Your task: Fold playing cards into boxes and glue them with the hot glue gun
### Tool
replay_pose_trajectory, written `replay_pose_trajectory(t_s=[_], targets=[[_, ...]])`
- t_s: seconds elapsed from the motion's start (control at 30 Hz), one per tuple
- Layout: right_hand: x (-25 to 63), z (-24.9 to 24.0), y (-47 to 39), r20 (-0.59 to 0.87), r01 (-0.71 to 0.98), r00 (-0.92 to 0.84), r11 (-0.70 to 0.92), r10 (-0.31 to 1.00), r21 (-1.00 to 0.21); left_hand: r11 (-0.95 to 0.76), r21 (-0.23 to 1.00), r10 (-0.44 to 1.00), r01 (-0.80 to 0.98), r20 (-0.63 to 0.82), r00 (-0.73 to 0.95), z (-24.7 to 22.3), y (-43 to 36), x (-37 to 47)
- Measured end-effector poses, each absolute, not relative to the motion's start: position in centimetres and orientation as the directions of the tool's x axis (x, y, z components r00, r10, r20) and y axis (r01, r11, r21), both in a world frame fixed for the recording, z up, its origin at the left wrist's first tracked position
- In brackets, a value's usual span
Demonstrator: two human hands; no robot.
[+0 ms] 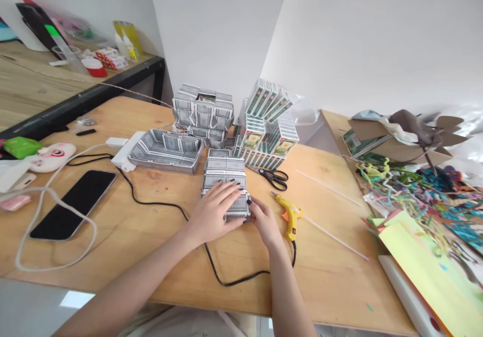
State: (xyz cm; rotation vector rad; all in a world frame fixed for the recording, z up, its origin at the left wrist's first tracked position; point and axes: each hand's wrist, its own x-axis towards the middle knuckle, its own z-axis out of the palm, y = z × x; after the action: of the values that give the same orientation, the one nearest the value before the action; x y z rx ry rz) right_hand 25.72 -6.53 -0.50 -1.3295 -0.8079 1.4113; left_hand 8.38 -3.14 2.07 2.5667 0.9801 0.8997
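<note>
On the tabletop [324, 281], straight in front of us, lies a block covered in grey patterned playing cards [225, 166]. Our left hand [213, 212] lies open across it, fingers spread and gripping nothing, probably to press its papery skin flat. Our right hand [264, 222] is half curled at the right edge, likely steadying it; whether it pinches there, we cannot tell. The yellow plastic glue gun [292, 219] and black-handled scissors [274, 177] sit within easy reach on the right. Beyond are a shallow, straight-walled card tray [164, 164], a chunky card-covered box [204, 114] and stacked glossy card packs [253, 135].
</note>
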Motion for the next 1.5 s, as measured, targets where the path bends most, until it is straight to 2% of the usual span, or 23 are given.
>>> replay_pose_trajectory(t_s=[0.07, 0.13, 0.2, 0.27, 0.3, 0.37, 0.53, 0.7, 0.97, 1.17, 1.33, 1.4, 1.5], targets=[[25.6, -0.6, -6.5, -0.328, -0.21, 0.127, -0.297, 0.936, -0.931, -0.685, 0.535, 0.728, 0.495, 0.531, 0.433, 2.1, -2.9, 7.8], [25.4, -0.6, -6.5, -0.35, -0.209, 0.16, -0.315, 0.923, -0.926, -0.565, 0.659, 0.818, 0.496, 0.527, 0.231, 1.6, -2.2, 7.1], [25.1, -0.5, -6.5, -0.361, -0.2, 0.181, -0.325, 0.915, -0.924, -0.374, 0.79, 0.914, 0.486, 0.401, 0.053, 0.6, -1.4, 6.4], [24.9, -0.4, -6.4, -0.368, -0.177, 0.199, -0.336, 0.908, -0.925, -0.14, 0.921, 0.983, 0.363, 0.173, -0.06, -0.3, -0.5, 5.9], [24.8, -0.4, -6.4, -0.372, -0.168, 0.209, -0.342, 0.904, -0.925, -0.025, 0.959, 0.998, 0.283, 0.039, -0.046, -0.7, -0.2, 5.8], [24.6, -0.4, -6.3, -0.377, -0.171, 0.223, -0.345, 0.899, -0.923, 0.13, 0.98, 0.99, 0.153, -0.136, 0.028, -1.0, 0.1, 5.7], [24.4, -0.3, -6.3, -0.373, -0.277, 0.228, -0.308, 0.899, -0.91, 0.288, 0.944, 0.953, -0.16, -0.265, 0.148, 0.1, -0.2, 5.9], [24.5, 1.0, -6.7, -0.264, -0.305, 0.215, -0.192, 0.94, -0.933, 0.237, 0.919, 0.972, -0.317, -0.223, 0.079, 0.8, -0.3, 5.5], [24.5, 3.5, -7.6, -0.187, -0.344, 0.11, -0.139, 0.976, -0.928, 0.112, 0.933, 0.994, -0.343, -0.112, 0.018, 0.9, -0.5, 5.3], [24.1, 4.4, -7.7, -0.163, -0.239, 0.142, -0.126, 0.976, -0.963, 0.021, 0.947, 0.999, -0.322, -0.032, -0.028, 0.4, -0.3, 5.1], [23.7, 4.9, -7.6, -0.105, -0.144, 0.171, -0.081, 0.98, -0.986, 0.067, 0.966, 0.996, -0.252, -0.05, 0.072, 0.3, -0.2, 4.5], [23.5, 4.9, -7.7, -0.049, -0.073, 0.18, -0.037, 0.982, -0.997, 0.06, 0.961, 0.997, -0.27, -0.043, 0.07, 0.2, -0.1, 4.5], [23.3, 5.0, -7.6, 0.132, 0.111, 0.192, 0.112, 0.973, -0.988, 0.047, 0.929, 0.997, -0.366, -0.02, 0.076, -0.1, 0.0, 4.4]])
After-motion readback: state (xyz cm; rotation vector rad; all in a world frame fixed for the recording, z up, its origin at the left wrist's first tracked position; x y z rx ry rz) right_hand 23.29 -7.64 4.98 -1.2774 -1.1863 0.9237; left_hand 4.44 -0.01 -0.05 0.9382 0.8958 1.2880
